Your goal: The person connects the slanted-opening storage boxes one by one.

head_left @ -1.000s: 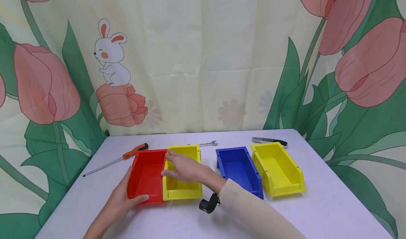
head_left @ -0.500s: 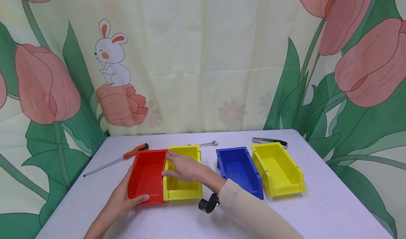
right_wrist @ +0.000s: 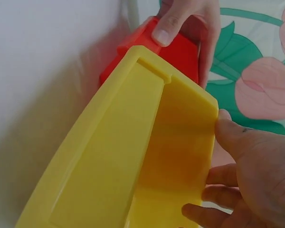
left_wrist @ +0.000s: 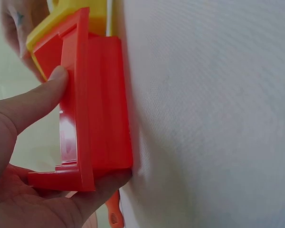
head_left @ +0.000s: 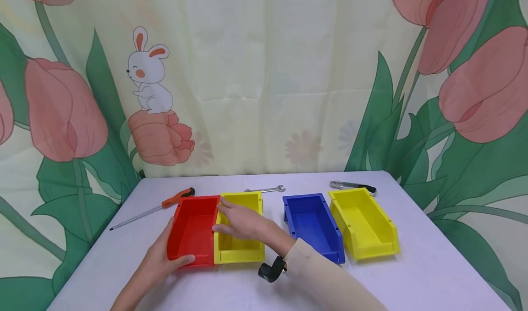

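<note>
A red bin (head_left: pixel 192 230) and a yellow bin (head_left: pixel 241 256) stand side by side on the table, their adjoining walls touching. My left hand (head_left: pixel 154 258) grips the red bin, thumb on its front lip and the other fingers along its left side, as the left wrist view confirms. Reaching across the yellow bin, my right hand (head_left: pixel 243 221) rests on its left rim beside the red one. In the right wrist view its thumb and loosely extended fingers (right_wrist: pixel 223 175) touch the yellow rim. Both bins look bare inside where they show.
A blue bin (head_left: pixel 311 224) and another yellow bin (head_left: pixel 367 228) stand to the right. Behind lie a screwdriver (head_left: pixel 175 197) at left, a wrench (head_left: pixel 268 189) in the middle and a black-handled metal tool (head_left: pixel 350 185) at right. A patterned curtain (head_left: pixel 264 95) hangs behind the table.
Both hands keep their places on the red and yellow bins. Only the head view has shifted slightly, so everything appears a little further right and lower.
</note>
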A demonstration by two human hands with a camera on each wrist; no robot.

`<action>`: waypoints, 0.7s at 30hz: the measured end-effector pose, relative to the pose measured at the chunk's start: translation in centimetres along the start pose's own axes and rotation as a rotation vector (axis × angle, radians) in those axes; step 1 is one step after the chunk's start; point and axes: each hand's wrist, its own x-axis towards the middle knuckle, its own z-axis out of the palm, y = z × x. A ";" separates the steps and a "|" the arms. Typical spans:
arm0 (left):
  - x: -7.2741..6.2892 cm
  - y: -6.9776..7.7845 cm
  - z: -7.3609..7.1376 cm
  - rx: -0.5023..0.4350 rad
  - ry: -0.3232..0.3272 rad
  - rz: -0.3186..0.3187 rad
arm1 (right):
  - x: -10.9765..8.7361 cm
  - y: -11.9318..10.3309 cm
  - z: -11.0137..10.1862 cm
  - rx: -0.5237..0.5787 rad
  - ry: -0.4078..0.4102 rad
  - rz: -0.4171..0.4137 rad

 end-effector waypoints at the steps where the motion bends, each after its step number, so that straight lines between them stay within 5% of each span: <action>1: 0.0 0.0 0.1 -0.003 -0.002 0.000 | -0.1 0.1 0.2 -0.003 -0.001 0.008; 21: 0.0 0.2 0.1 0.021 -0.011 -0.023 | -0.3 0.4 1.4 -0.005 0.005 0.024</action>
